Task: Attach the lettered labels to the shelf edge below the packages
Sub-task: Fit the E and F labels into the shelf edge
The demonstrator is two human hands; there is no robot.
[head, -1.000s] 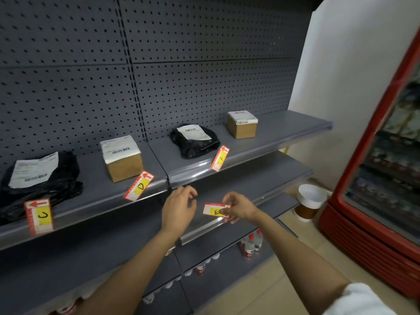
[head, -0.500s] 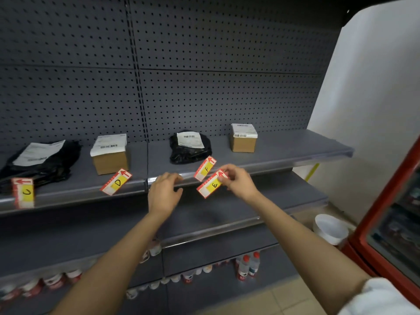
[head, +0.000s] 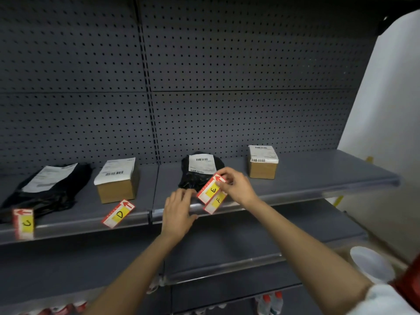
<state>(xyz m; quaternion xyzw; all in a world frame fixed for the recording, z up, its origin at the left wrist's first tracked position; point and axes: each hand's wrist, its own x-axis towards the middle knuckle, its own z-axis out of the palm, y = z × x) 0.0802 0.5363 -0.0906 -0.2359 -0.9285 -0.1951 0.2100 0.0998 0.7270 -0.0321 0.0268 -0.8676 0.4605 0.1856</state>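
Label E held at the shelf edge, over label F, below the black package.

The grey shelf (head: 295,178) carries four packages; its front shelf edge (head: 284,197) bears labels C (head: 23,223), D (head: 118,213) and F (head: 214,202). The left hand (head: 178,215) rests on the edge, fingers loosely together, holding nothing. The right hand (head: 237,186) pinches label E (head: 210,189) by its top corner, tilted, overlapping F, in front of the black package (head: 197,171).

Pegboard back wall (head: 227,64), white bucket (head: 370,264), bottles (head: 270,303) below.
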